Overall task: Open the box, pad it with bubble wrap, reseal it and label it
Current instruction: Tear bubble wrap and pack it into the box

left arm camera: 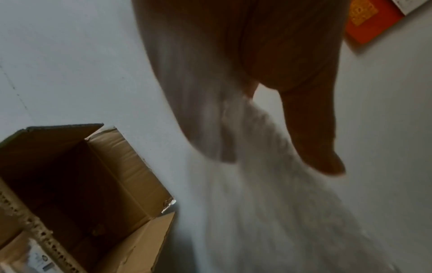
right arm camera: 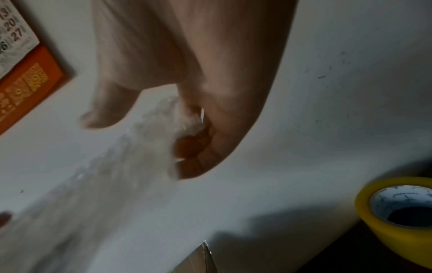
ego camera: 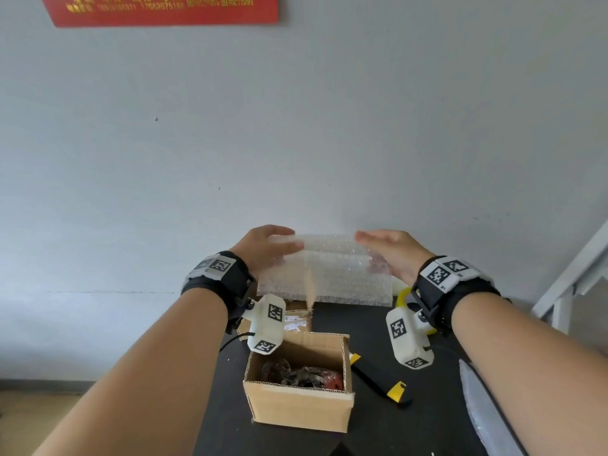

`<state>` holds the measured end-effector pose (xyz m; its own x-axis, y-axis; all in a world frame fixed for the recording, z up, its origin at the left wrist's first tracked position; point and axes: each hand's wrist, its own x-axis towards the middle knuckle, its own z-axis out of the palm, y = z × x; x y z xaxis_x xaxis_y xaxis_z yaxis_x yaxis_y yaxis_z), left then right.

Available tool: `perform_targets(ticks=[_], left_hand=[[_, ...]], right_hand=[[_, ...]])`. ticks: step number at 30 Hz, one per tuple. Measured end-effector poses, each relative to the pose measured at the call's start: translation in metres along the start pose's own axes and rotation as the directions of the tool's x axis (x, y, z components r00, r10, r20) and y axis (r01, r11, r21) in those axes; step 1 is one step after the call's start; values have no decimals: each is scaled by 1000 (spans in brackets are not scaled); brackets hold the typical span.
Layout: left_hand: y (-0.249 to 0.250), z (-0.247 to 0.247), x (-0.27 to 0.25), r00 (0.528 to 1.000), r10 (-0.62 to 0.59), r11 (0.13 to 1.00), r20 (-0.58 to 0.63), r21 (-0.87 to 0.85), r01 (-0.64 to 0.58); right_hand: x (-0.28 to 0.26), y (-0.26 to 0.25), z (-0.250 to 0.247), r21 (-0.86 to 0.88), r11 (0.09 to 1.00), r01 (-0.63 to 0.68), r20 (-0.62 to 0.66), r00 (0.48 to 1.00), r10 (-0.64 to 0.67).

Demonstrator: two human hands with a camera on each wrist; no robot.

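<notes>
A small open cardboard box (ego camera: 299, 406) stands on the black table (ego camera: 411, 422), with dark and red items inside. Above and behind it hangs a clear sheet of bubble wrap (ego camera: 329, 274), held up by both hands. My left hand (ego camera: 266, 248) grips its upper left edge, thumb in front. My right hand (ego camera: 391, 251) grips the upper right edge. In the left wrist view the blurred bubble wrap (left arm camera: 257, 184) runs from the fingers, with the open box (left arm camera: 77, 194) below. The right wrist view shows fingers (right arm camera: 198, 147) curled round a bunched bit of bubble wrap (right arm camera: 131, 157).
A yellow tape roll (ego camera: 403, 299) sits behind my right wrist, also the tape roll (right arm camera: 397, 216) at the right. A black and yellow utility knife (ego camera: 381, 378) lies right of the box. More bubble wrap (ego camera: 487, 413) lies at the table's right edge. A grey wall stands close behind.
</notes>
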<state>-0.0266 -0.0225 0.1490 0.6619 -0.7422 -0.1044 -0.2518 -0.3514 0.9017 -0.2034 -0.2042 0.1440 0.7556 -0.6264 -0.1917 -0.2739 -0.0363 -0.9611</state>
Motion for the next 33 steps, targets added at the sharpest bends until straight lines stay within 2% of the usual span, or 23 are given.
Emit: perform_targets(ticks=[2, 4, 6, 9, 11, 15, 18, 21, 23, 24, 26, 29, 31, 33], left_hand=[[-3, -1, 2, 998, -36, 990, 51, 138, 29], [-6, 0, 4, 999, -32, 982, 16, 185, 29], [-12, -1, 8, 1000, -6, 983, -13, 185, 9], [-23, -5, 8, 998, -64, 978, -11, 197, 65], [-32, -7, 9, 996, -82, 983, -28, 164, 86], [-42, -7, 5, 996, -41, 999, -79, 31, 44], [-46, -7, 2, 997, -14, 1000, -75, 4, 15], [-47, -10, -2, 997, -76, 996, 8, -43, 77], [-51, -13, -4, 995, -92, 995, 47, 35, 90], [-54, -14, -3, 995, -90, 992, 34, 93, 87], [-58, -17, -2, 997, -79, 991, 5, 105, 78], [-62, -19, -5, 997, -78, 987, -26, 138, 81], [-64, -22, -7, 996, -84, 978, -31, 189, 88], [-66, -27, -9, 996, -92, 973, -20, 212, 94]], right_hand=[[0, 4, -1, -45, 996, -79, 109, 991, 83], [0, 8, 0, -79, 991, -112, 181, 976, 125], [1, 12, 1, -110, 990, -89, 157, 982, 106], [6, 19, 1, -171, 983, -74, 58, 995, 85], [8, 20, 1, -156, 986, -66, 17, 997, 69], [7, 21, 9, -108, 993, -45, -15, 999, 44], [6, 21, 19, -100, 995, -12, 14, 1000, 13], [2, 18, 25, -56, 998, -18, 41, 999, 20], [4, 21, 27, -31, 998, -59, 101, 993, 62], [6, 23, 28, -57, 995, -78, 136, 987, 85], [8, 25, 32, -170, 982, -76, 140, 985, 101], [8, 25, 39, -455, 890, 31, 66, 998, -1], [6, 22, 44, -650, 750, 121, 99, 992, -74], [0, 15, 55, -744, 643, 181, 172, 982, -78]])
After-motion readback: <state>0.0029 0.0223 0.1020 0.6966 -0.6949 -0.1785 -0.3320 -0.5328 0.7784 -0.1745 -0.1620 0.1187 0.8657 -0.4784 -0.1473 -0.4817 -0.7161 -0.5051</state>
